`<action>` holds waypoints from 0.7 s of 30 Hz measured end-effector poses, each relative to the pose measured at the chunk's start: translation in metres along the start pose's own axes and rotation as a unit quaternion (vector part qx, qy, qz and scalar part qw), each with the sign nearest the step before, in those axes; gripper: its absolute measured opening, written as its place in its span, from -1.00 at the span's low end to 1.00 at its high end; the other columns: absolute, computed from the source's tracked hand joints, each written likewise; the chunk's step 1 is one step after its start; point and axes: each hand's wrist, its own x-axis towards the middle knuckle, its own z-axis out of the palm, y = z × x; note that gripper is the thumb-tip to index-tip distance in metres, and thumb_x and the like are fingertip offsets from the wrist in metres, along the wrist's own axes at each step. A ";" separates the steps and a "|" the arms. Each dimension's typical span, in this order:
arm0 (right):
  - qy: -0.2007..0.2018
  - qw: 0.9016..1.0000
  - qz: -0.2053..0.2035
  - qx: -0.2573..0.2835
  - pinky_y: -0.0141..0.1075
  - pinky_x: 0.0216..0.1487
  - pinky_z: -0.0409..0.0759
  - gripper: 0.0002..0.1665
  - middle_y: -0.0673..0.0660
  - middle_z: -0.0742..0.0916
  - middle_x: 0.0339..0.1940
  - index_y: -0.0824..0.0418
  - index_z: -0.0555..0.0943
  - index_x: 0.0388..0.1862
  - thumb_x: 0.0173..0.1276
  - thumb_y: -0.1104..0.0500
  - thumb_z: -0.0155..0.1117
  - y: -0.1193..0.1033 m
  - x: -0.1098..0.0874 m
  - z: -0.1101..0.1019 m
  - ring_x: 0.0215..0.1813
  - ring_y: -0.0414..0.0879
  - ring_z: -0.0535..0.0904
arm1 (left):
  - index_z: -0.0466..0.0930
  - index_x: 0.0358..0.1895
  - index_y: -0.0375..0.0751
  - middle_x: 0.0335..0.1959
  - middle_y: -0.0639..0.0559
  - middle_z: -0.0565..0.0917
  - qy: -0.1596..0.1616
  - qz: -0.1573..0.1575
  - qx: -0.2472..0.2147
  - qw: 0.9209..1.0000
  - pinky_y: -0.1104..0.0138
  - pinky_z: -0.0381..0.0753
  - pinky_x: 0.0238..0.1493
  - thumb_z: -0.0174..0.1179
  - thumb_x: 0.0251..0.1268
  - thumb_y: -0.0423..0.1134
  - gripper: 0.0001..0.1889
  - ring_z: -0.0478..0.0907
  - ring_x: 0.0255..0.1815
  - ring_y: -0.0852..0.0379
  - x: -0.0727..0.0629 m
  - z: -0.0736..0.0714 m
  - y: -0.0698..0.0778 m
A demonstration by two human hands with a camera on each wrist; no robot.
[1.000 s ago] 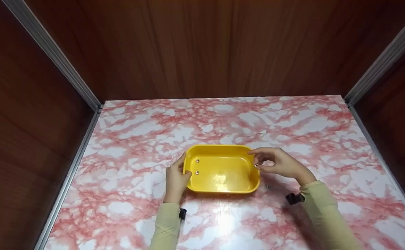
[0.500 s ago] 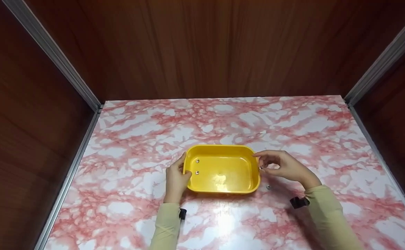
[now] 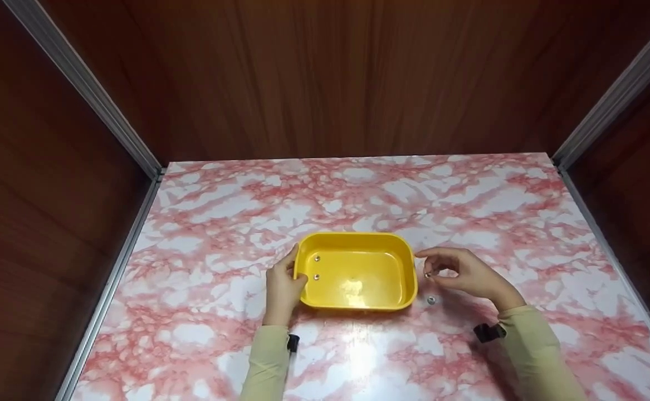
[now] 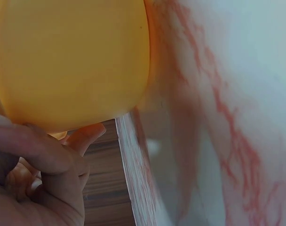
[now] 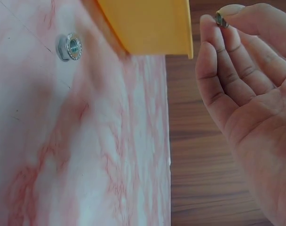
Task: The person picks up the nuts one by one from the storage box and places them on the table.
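Gripping yellow tray (image 3: pixel 352 267) — left hand (image 3: pixel 283 287), pinching metal nut (image 5: pixel 221 20) — right hand (image 3: pixel 472 273)

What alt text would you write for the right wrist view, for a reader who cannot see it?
A person's right hand pinches a small metal piece near a yellow container. A metal flange nut sits on the red-and-white marbled tabletop, with a brown wood-grain surface beyond.

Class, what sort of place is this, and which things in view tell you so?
It looks like a small booth or partitioned workstation, though I can't be certain: dark wood-grain panels stand on three sides, metal rails run along their corners, and a marble-patterned tabletop lies between.
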 end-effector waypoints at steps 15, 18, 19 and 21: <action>0.018 0.999 0.033 -0.032 -0.27 -0.10 0.59 -0.42 0.21 0.67 -0.19 0.16 0.51 0.24 0.23 0.41 0.29 0.019 -0.012 -0.003 -0.16 0.02 0.59 | 0.44 0.27 -0.31 -0.10 -0.36 0.64 0.001 -0.015 0.003 1.000 0.33 0.65 -0.37 0.14 -0.16 -0.71 -0.26 0.67 -0.23 -0.13 0.002 0.001 0.000; 0.021 0.999 0.028 -0.023 -0.26 -0.09 0.58 -0.41 0.27 0.66 -0.21 0.23 0.49 0.25 0.21 0.46 0.28 0.021 -0.015 -0.002 -0.18 0.08 0.58 | 0.44 0.27 -0.32 -0.11 -0.35 0.65 0.001 -0.010 0.003 1.000 0.29 0.66 -0.35 0.14 -0.17 -0.71 -0.27 0.66 -0.21 -0.14 0.001 0.000 0.000; 0.021 0.999 0.027 -0.020 -0.26 -0.09 0.58 -0.41 0.27 0.66 -0.22 0.24 0.49 0.25 0.21 0.46 0.28 0.022 -0.016 -0.002 -0.19 0.09 0.58 | 0.44 0.27 -0.33 -0.12 -0.35 0.65 0.000 -0.009 0.003 1.000 0.29 0.66 -0.35 0.15 -0.17 -0.71 -0.27 0.66 -0.21 -0.15 0.001 0.000 0.000; 0.021 0.999 0.032 -0.017 -0.26 -0.08 0.58 -0.42 0.25 0.67 -0.24 0.23 0.50 0.24 0.21 0.45 0.29 0.023 -0.018 -0.001 -0.19 0.08 0.59 | 0.44 0.27 -0.34 -0.15 -0.34 0.66 -0.002 -0.006 0.002 1.000 0.28 0.66 -0.34 0.15 -0.16 -0.71 -0.27 0.65 -0.19 -0.15 0.001 0.000 -0.001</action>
